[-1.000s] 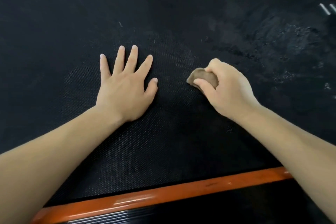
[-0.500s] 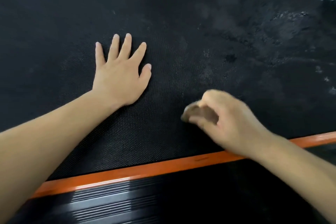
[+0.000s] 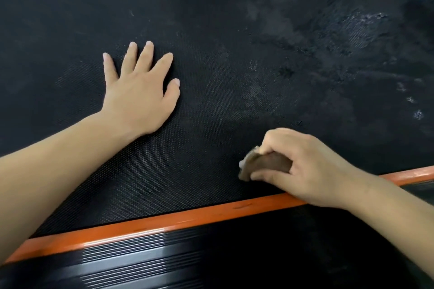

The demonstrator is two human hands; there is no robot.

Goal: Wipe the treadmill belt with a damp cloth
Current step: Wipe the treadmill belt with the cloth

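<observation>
While the curled fingers (image 3: 279,139) and thumb of the right hand (image 3: 307,169) are closed round a small wadded brown cloth (image 3: 265,164), the wad is pressed onto the black textured treadmill belt (image 3: 211,19), close to the belt's near edge. Only the cloth's left end is shown past the fingertips, and its long axis lies roughly along that edge. The left hand (image 3: 138,98) is laid flat on the belt well apart to the left and farther from the edge, with its fingers straight and spread and nothing held; it is judged to serve as a brace. The orange side rail (image 3: 164,220) is overlapped by the heel of the right hand, and a black ribbed foot strip (image 3: 141,260) is seen on the rail's near side. Pale dusty smears (image 3: 352,28) are spread over the belt up and to the right of the cloth, away from the person. The coming stroke is therefore judged to be owed forward and rightward from the fingers, and the right hand, being nearer, is the one placed to make it.
</observation>
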